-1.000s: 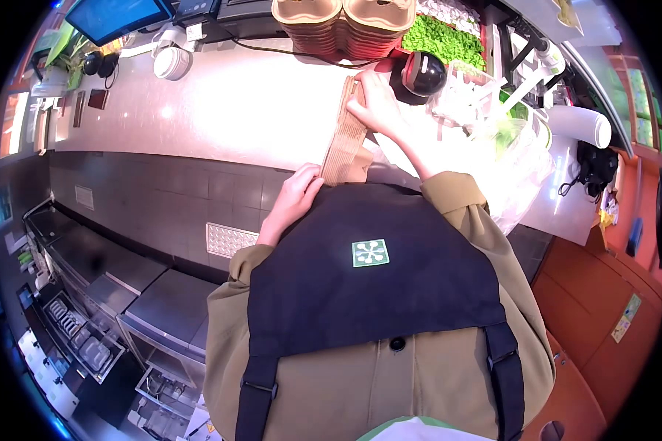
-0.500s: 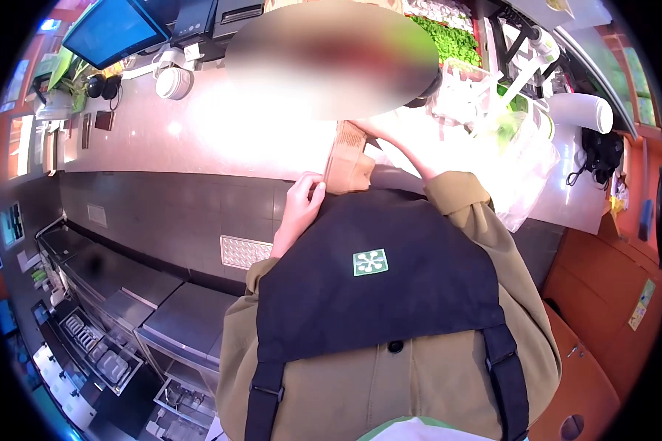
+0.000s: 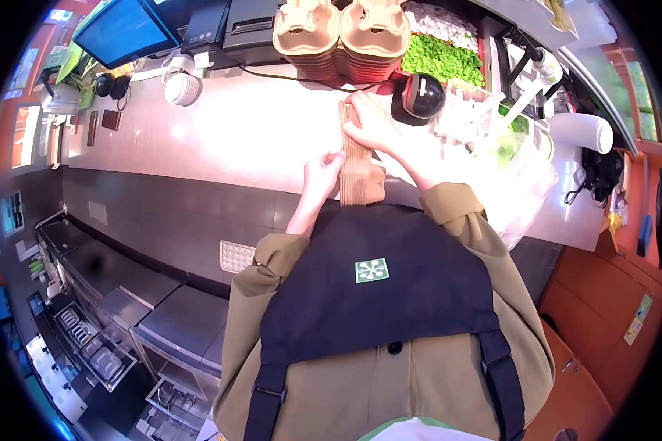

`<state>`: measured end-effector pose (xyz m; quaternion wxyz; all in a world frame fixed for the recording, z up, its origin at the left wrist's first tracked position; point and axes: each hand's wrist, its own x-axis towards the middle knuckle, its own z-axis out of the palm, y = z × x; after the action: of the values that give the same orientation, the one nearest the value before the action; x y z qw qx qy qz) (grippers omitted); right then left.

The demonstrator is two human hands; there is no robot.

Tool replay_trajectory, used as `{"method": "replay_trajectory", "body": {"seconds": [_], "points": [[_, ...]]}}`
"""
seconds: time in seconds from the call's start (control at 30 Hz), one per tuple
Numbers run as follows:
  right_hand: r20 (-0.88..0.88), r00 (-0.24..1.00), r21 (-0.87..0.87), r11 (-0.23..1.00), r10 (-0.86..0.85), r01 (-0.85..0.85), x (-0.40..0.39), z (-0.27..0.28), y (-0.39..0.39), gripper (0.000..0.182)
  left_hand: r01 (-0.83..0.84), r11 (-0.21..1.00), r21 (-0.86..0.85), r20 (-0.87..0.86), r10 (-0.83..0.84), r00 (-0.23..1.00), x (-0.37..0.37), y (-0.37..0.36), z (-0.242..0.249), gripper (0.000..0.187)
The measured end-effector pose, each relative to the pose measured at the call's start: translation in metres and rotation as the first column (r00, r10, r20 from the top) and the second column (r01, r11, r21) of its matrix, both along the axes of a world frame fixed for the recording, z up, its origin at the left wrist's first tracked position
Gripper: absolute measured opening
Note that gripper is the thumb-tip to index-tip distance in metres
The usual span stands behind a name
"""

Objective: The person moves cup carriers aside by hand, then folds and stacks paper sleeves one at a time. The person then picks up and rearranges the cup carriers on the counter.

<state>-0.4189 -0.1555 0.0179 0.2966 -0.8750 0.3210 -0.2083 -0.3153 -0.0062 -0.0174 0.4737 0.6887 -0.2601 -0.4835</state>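
Note:
A stack of brown cardboard cup carriers [image 3: 357, 173] stands on edge between my hands, against the front of my dark apron [image 3: 382, 309]. Its thin layers show as close lines, and a rounded bump juts out on the right. My right hand [image 3: 374, 126] is closed over the far end of the stack, fingers bent around it. At the left side, my left hand [image 3: 322, 175] has its thumb and fingertips pinched against the layered edge. Beyond my hands, more nested pulp cup carriers [image 3: 338, 37] are piled at the back of the counter.
On the bright counter [image 3: 147, 140] sit a black domed device [image 3: 422, 95], a white round stand [image 3: 182, 90] and a monitor [image 3: 127, 31]. A box of green shredded filler [image 3: 445, 60] and clear plastic bags [image 3: 518, 176] are at the right. Steel units [image 3: 184, 316] line the left.
The cardboard stack now stands straighter and slightly further right. My right hand has come over its far end, and my left hand has moved up along its side.

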Motion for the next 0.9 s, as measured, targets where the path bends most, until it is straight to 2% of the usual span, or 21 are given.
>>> {"method": "replay_trajectory", "body": {"seconds": [0.07,0.17,0.23,0.3,0.33,0.43,0.47,0.5,0.57,0.6,0.7,0.8,0.9], "points": [[0.023,1.000,0.017,1.000,-0.012,0.012,-0.001,0.001,0.002,0.041,0.051,0.998,0.028,0.109,-0.054,0.993,0.004,0.002,-0.006,0.016],[0.104,0.994,-0.034,0.999,-0.018,0.021,-0.008,0.013,0.008,0.040,0.008,0.998,-0.057,0.258,0.007,0.966,-0.005,0.010,0.021,0.022],[0.152,0.988,-0.077,0.996,-0.033,0.045,-0.008,0.022,0.016,0.040,-0.023,0.993,-0.112,0.411,0.067,0.909,-0.018,0.009,0.035,0.017],[0.122,0.990,-0.028,0.997,-0.070,0.074,-0.009,0.013,0.016,0.039,-0.011,0.994,-0.108,0.508,0.064,0.859,-0.019,0.006,0.033,0.015],[0.103,0.990,-0.013,0.995,-0.093,0.094,-0.010,0.003,0.016,0.039,-0.031,0.997,-0.076,0.488,0.065,0.871,-0.019,0.002,0.029,0.012],[0.128,0.983,0.000,0.991,-0.132,0.133,-0.017,-0.009,0.012,0.039,0.116,0.991,-0.061,0.589,-0.059,0.806,-0.006,-0.007,0.023,0.016],[0.135,0.981,0.004,0.990,-0.139,0.140,-0.020,-0.009,0.012,0.040,0.130,0.987,-0.098,0.376,-0.084,0.923,0.003,-0.008,-0.011,0.038],[0.141,0.980,0.007,0.990,-0.144,0.144,-0.023,-0.008,0.012,0.040,0.162,0.984,-0.067,0.230,-0.143,0.963,0.007,-0.011,-0.007,0.048],[0.194,0.971,-0.026,0.989,-0.140,0.148,-0.028,-0.003,0.015,0.041,0.236,0.971,-0.028,-0.076,-0.238,0.968,0.016,-0.018,0.001,0.067],[0.221,0.965,-0.042,0.987,-0.140,0.153,-0.030,0.001,0.016,0.041,0.337,0.941,-0.040,-0.126,-0.339,0.932,0.022,-0.023,0.007,0.081],[0.293,0.950,-0.019,0.993,-0.109,0.120,-0.033,0.014,0.021,0.044,0.348,0.937,0.038,-0.176,-0.337,0.925,0.021,-0.022,0.029,0.078],[0.287,0.955,-0.082,0.992,-0.072,0.099,-0.030,0.021,0.026,0.046,0.421,0.903,0.090,-0.040,-0.419,0.907,0.030,-0.020,0.026,0.083],[0.288,0.955,-0.014,0.997,-0.065,0.072,-0.030,0.017,0.026,0.047,0.386,0.900,0.205,0.065,-0.406,0.912,0.024,-0.018,0.061,0.088]]}}
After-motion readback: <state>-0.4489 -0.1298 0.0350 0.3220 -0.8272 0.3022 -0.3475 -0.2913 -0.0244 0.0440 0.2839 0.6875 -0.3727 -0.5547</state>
